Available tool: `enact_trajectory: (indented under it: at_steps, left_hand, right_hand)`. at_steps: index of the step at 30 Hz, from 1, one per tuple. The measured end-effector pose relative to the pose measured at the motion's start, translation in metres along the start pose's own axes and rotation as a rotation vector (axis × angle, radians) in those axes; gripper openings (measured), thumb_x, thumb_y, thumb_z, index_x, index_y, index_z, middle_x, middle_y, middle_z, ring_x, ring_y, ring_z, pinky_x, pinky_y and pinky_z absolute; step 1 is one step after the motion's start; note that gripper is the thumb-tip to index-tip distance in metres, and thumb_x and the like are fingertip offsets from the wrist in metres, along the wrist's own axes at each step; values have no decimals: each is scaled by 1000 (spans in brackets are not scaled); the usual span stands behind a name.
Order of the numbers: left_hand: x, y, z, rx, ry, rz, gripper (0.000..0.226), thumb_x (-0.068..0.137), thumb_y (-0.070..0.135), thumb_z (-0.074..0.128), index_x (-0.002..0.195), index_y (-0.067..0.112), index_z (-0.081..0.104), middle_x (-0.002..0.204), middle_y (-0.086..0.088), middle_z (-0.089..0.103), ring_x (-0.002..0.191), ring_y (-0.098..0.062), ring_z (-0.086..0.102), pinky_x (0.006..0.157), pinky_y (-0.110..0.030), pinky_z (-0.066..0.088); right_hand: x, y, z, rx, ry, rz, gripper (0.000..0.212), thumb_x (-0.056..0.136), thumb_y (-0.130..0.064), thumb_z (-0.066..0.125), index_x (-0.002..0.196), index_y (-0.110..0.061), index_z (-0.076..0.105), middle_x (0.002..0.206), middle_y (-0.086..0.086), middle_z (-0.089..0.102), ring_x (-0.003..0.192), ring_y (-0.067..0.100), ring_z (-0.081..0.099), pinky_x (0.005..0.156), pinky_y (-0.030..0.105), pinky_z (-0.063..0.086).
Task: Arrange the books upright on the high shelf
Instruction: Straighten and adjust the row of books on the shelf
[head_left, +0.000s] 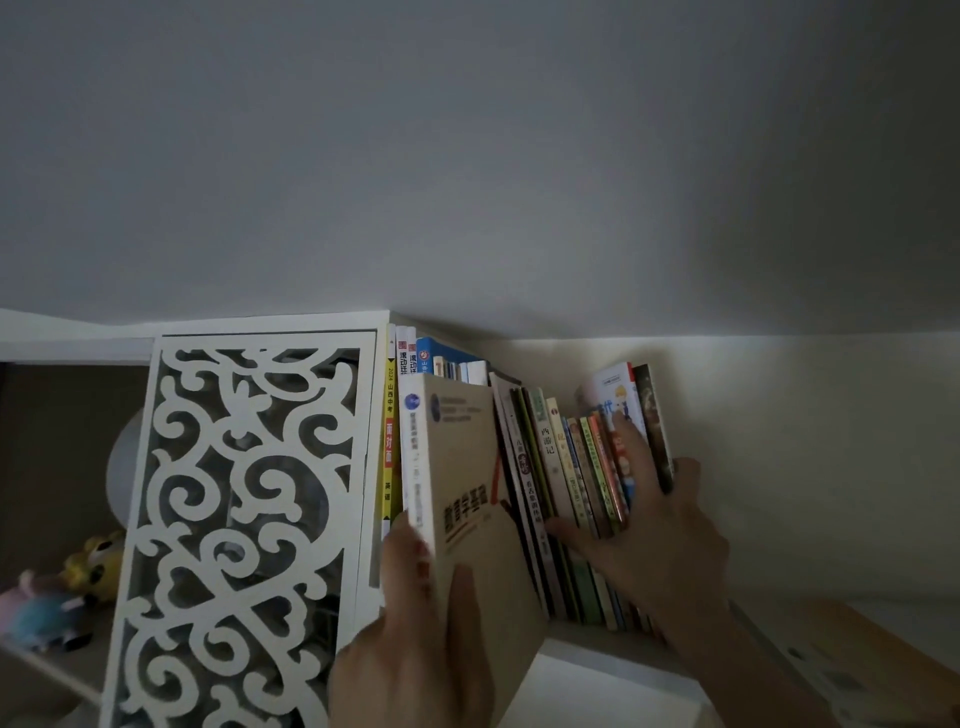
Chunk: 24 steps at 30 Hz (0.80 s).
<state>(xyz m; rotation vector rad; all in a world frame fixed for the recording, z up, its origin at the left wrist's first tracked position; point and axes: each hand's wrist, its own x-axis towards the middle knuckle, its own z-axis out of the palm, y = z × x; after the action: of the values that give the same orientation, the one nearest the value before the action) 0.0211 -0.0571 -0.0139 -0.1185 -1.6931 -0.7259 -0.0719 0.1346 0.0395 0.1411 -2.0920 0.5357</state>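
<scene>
On the shelf (597, 649), the left hand (415, 660) grips a beige book (467, 493) while the right hand (660, 540), fingers spread, braces leaning books (571, 467); next, likely slide it into the gap.

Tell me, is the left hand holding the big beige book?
Yes, the left hand grips the beige book near its lower end, thumb across the cover, fingers behind the spine.

A white panel (244, 519) with cut-out scrollwork stands at the left, pale curls over a dark gap behind. Left of it, an open compartment holds soft toys at its lower edge: a yellow one (98, 564) and a pink and blue one (39, 613). A plain grey-white wall (467, 156) fills the upper half.
</scene>
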Motion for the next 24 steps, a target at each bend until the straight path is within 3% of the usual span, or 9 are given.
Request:
enact_trajectory:
  at_steps: [3,6,9,13,19,24]
  left_hand:
    - [-5,0,-15,-84,18,-57,42,88,46,50,115,15,59,55,28,42,32,7,34,28,-15,35]
    - [-4,0,-22,-132,-1,-64,43,88,46,50,117,16,59,67,36,41,33,7,41,31,-15,39]
    - [-5,1,-26,-170,-15,-65,44,88,47,50,122,19,58,72,40,44,34,10,43,34,-9,39]
    - [-8,3,-28,-212,-46,-52,44,86,46,53,121,20,58,68,35,47,42,21,35,43,4,34]
    - [-4,-2,-28,-173,-18,-40,46,86,48,52,125,23,55,68,28,53,36,11,41,41,-4,42]
    - [-3,-4,-24,-159,-38,1,48,89,47,51,125,17,60,69,20,63,37,12,42,42,-2,40]
  right_hand:
    - [-3,-10,5,-14,6,18,123,57,-86,69,152,-53,-2,124,4,33,96,25,59,73,39,58]
    - [-7,-25,14,-76,75,68,119,60,-76,71,154,-51,2,124,8,35,101,31,57,70,38,52]
    - [-6,-24,14,-75,58,54,118,63,-79,69,156,-48,3,125,10,36,99,29,57,69,36,50]
    - [-5,-13,7,-63,39,27,119,63,-84,66,155,-48,1,123,11,37,93,30,59,66,38,55]
    - [-12,-24,10,-205,28,26,141,47,-94,65,160,-42,0,129,16,36,101,34,54,64,42,57]
    - [-14,-29,17,-224,-5,24,147,44,-82,76,162,-37,1,145,20,29,118,40,45,74,48,59]
